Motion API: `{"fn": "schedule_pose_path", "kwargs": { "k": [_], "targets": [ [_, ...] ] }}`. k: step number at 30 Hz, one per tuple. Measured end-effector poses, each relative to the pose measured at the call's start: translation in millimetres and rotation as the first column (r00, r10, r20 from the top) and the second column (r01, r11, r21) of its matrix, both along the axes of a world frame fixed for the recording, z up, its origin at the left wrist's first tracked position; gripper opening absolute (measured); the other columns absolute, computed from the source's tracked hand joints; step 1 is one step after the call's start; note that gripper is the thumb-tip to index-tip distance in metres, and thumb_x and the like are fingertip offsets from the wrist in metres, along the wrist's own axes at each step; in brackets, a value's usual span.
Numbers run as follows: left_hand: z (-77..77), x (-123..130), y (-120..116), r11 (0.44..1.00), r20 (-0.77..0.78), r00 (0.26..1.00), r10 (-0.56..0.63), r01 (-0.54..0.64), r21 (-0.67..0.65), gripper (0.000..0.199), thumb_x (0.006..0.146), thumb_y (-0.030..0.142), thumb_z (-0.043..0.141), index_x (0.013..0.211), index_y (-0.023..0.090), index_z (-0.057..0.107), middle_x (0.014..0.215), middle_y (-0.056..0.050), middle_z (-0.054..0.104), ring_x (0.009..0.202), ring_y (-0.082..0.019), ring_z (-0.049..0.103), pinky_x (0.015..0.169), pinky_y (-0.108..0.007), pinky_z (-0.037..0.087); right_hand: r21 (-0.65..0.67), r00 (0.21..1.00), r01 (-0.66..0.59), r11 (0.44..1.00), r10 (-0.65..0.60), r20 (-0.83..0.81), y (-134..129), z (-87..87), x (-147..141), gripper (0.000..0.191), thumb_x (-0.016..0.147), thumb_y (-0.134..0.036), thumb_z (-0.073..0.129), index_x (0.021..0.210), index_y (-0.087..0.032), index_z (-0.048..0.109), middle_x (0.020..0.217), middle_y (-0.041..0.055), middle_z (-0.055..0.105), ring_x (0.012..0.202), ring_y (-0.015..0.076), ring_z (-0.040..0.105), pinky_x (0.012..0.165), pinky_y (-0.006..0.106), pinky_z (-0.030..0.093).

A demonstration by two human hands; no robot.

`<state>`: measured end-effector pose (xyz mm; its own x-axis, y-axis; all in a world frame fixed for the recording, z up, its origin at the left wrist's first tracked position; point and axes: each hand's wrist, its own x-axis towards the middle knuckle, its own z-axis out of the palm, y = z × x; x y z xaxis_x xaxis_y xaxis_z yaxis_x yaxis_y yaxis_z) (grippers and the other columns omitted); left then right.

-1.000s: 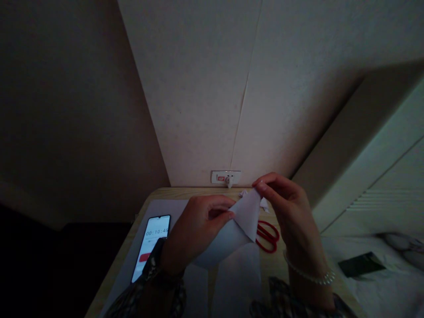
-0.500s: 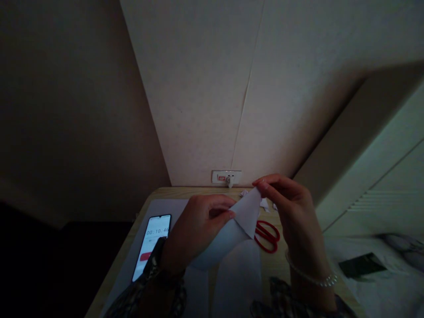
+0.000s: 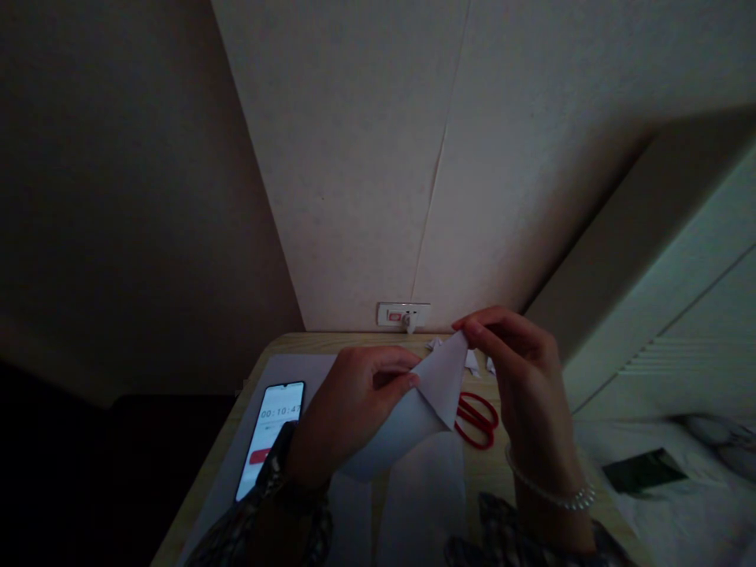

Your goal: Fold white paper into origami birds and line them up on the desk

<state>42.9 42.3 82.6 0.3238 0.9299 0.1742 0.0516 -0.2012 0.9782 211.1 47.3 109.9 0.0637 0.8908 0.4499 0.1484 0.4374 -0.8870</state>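
Between my hands, a white sheet of paper (image 3: 407, 429) is held up above the table, with one corner folded over into a triangle. My left hand (image 3: 360, 405) pinches its edge between thumb and fingers, near the left end of the fold. At the top tip of the folded part, my right hand (image 3: 520, 362) grips the paper between thumb and forefinger. Red-handled scissors (image 3: 477, 421) lie just right of the paper; their blades are hidden beneath it. Another white sheet (image 3: 422, 504) rests flat on the table below.
A phone (image 3: 268, 437) showing a running timer lies left of my left wrist, on white paper (image 3: 242, 461). Small paper scraps (image 3: 471, 362) sit at the back of the wooden table (image 3: 295, 341). A wall socket (image 3: 403, 315) with a plug is behind. A dark green packet (image 3: 643, 471) lies at right.
Both hands keep their pinches on the paper, almost unmoved. My right hand has shifted very slightly, and the phone timer has advanced by one second.
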Motion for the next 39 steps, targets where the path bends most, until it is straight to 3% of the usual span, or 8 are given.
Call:
{"fn": "schedule_pose_path", "kwargs": {
  "k": [7,16,25,31,39],
  "targets": [
    [0.5,-2.3,1.5,0.998,0.025,1.000,-0.001,0.003,-0.064,0.017,0.077,0.015,0.061,0.083,0.022,0.075,0.086,0.004,0.076,0.080,-0.012,0.069,0.072,-0.018,0.049,0.047,0.999,0.036,0.998,-0.037,0.005,-3.5,0.5,-10.4,0.012,0.081,-0.017,0.064,0.069,-0.021,0.063,0.065,-0.0055,0.059,0.063,0.0070,0.051,0.056,0.017,0.038],
    [3.2,-6.6,1.1,0.991,-0.024,0.996,0.088,-0.090,-0.100,0.012,0.075,0.018,0.063,0.083,0.016,0.072,0.092,-0.003,0.077,0.080,-0.016,0.070,0.073,-0.024,0.052,0.156,0.977,0.151,0.976,-0.171,0.128,-6.8,-0.1,-19.2,0.013,0.083,-0.019,0.062,0.070,-0.021,0.062,0.064,-0.0052,0.057,0.062,0.0084,0.051,0.055,0.020,0.037],
    [-0.4,-14.7,1.6,0.989,0.021,0.989,0.147,-0.146,-0.017,0.014,0.075,0.016,0.061,0.084,0.018,0.073,0.091,-0.002,0.077,0.080,-0.017,0.071,0.074,-0.025,0.054,-0.083,0.992,-0.033,0.996,0.043,0.117,-3.6,4.6,-22.6,0.004,0.078,-0.025,0.066,0.079,-0.023,0.068,0.078,-0.0009,0.066,0.073,0.0133,0.060,0.065,0.024,0.046],
    [1.5,-13.2,0.9,0.992,0.021,0.992,0.123,-0.124,0.014,0.017,0.078,0.013,0.060,0.085,0.020,0.074,0.089,0.000,0.077,0.080,-0.014,0.070,0.072,-0.021,0.053,-0.091,1.000,0.018,0.996,-0.018,0.003,-1.6,1.7,-21.8,0.014,0.072,-0.023,0.071,0.062,-0.020,0.061,0.059,-0.0038,0.058,0.057,0.0094,0.051,0.053,0.021,0.039],
    [-1.2,-12.6,1.4,0.990,-0.004,0.991,0.137,-0.137,0.032,0.018,0.078,0.013,0.059,0.087,0.020,0.074,0.090,0.000,0.077,0.081,-0.016,0.071,0.074,-0.023,0.053,-0.070,0.995,0.027,0.997,-0.020,0.099,-1.2,1.0,-18.4,0.016,0.073,-0.026,0.069,0.062,-0.020,0.060,0.060,-0.0025,0.059,0.059,0.0115,0.054,0.055,0.023,0.041]
  ]
}}
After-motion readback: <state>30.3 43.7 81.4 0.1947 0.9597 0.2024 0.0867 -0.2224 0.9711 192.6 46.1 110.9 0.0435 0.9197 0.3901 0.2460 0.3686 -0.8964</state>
